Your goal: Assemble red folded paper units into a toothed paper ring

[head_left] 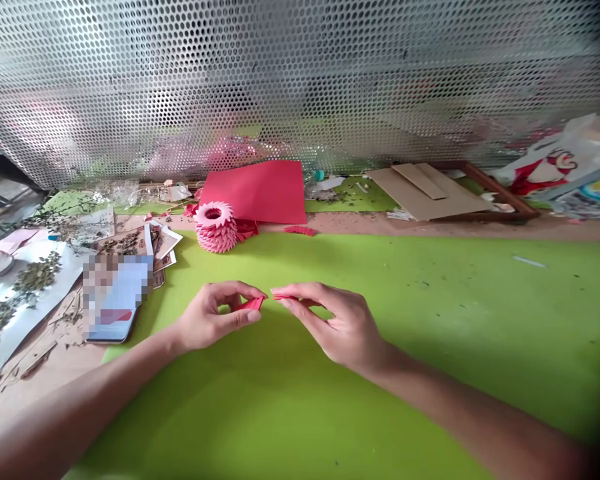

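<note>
My left hand (215, 317) pinches a small folded red paper piece (251, 304) between thumb and fingers, just above the green mat (430, 320). My right hand (330, 320) pinches a second small red paper piece (281, 296) at its fingertips. The two pieces point at each other, a small gap apart. Behind them on the mat stands a round pink-and-white ring of interlocked folded paper pieces (215, 227). A flat red paper sheet (260, 192) lies behind the ring.
A phone (113, 300) lies left of the mat, beside photos and dried plant bits (30, 280). Loose red folded pieces (300, 231) lie by the sheet. Cardboard pieces on a wooden tray (430, 190) and plastic bags (570, 167) sit at the back right. A perforated metal screen (300, 80) closes the back.
</note>
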`<state>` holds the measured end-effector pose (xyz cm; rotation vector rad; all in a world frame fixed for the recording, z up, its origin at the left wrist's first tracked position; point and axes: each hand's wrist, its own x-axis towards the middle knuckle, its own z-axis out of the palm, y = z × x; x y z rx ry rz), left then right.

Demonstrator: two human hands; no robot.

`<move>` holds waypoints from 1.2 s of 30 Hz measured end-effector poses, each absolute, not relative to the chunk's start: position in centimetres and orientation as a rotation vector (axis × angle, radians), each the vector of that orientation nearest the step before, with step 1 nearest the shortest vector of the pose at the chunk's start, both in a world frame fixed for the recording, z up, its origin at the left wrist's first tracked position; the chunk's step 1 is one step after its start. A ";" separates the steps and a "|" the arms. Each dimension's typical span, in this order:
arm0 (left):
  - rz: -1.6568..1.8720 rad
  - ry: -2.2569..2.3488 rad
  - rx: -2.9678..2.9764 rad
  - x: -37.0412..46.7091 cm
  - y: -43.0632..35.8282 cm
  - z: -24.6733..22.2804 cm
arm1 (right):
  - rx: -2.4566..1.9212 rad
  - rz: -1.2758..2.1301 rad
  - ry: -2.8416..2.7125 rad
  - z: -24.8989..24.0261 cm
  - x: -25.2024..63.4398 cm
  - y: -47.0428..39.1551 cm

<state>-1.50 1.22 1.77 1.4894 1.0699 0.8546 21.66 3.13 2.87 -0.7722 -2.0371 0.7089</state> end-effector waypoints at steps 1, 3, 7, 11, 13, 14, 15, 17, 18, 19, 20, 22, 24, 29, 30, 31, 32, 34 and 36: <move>0.879 1.100 1.544 -1.4 1.1 1.9 | -0.763 0.738 -2.018 2.8 21.7 3.1; 0.923 1.142 1.626 -1.4 1.0 2.0 | -0.733 0.791 -2.002 2.8 21.8 3.1; 0.944 1.147 1.556 -1.4 1.0 1.7 | -0.821 1.006 -1.952 3.0 21.6 3.3; 0.882 0.989 1.227 -1.6 1.5 1.1 | -0.986 1.270 -1.875 3.0 21.5 3.6; 0.890 0.924 1.151 -1.8 1.7 0.8 | -1.014 1.393 -1.860 3.1 21.6 3.8; 0.904 0.904 1.129 -1.9 1.8 0.7 | -1.007 1.463 -1.855 3.1 21.6 3.9; 0.917 0.890 1.114 -1.9 1.9 0.7 | -0.989 1.522 -1.856 3.1 21.7 3.9; 0.927 0.873 1.100 -2.0 1.9 0.6 | -0.937 1.559 -1.888 3.2 21.8 4.0; 0.926 0.865 1.101 -2.0 1.9 0.7 | -0.920 1.534 -1.916 3.2 21.8 4.0; 0.923 0.856 1.107 -2.0 1.9 0.7 | -0.916 1.488 -1.942 3.2 21.8 4.0; 0.916 0.849 1.115 -2.0 1.8 0.8 | -0.923 1.429 -1.960 3.2 21.7 4.0; 0.900 0.848 1.130 -1.9 1.7 1.1 | -0.951 1.316 -1.966 3.1 21.6 4.0; 0.876 0.865 1.137 -1.7 1.5 1.4 | -0.967 1.221 -1.955 3.0 21.5 4.1; 0.879 0.897 1.151 -1.4 1.2 1.6 | -0.891 1.114 -2.025 3.2 21.7 4.3; 0.887 0.897 1.156 -1.4 1.2 1.6 | -0.866 1.100 -2.045 3.2 21.8 4.3; 0.890 0.896 1.160 -1.4 1.3 1.5 | -0.847 1.082 -2.061 3.3 21.9 4.3; 0.891 0.895 1.163 -1.4 1.3 1.5 | -0.835 1.063 -2.075 3.3 21.9 4.3; 0.887 0.895 1.169 -1.4 1.3 1.4 | -0.828 1.038 -2.095 3.3 21.9 4.2; 0.888 0.899 1.177 -1.4 1.4 1.4 | -0.832 1.027 -2.105 3.3 21.8 4.2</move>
